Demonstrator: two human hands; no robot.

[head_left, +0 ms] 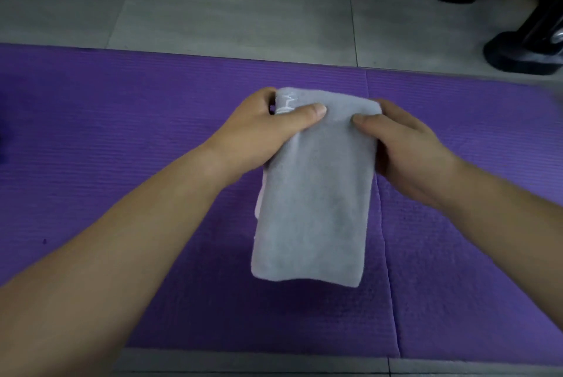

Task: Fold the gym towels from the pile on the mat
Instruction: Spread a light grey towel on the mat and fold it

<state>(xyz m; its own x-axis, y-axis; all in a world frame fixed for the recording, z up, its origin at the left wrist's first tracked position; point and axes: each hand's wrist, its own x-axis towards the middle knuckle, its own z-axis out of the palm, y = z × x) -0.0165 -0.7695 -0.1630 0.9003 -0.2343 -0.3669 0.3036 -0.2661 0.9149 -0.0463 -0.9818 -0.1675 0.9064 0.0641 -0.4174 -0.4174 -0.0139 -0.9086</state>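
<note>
A grey gym towel (313,194), folded into a narrow rectangle, hangs lengthwise above the purple mat (122,133) in the middle of the view. My left hand (265,130) pinches its far left corner, thumb on top. My right hand (399,145) pinches the far right corner the same way. A thin pale pink edge shows along the towel's left side, under the grey layer. The near end of the towel hangs free. No pile of towels is in view.
Grey floor tiles (243,5) lie beyond the mat's far edge. Black equipment feet (524,53) stand at the top right. A seam (384,224) crosses the mat right of the towel. Another strip of floor shows at the bottom edge.
</note>
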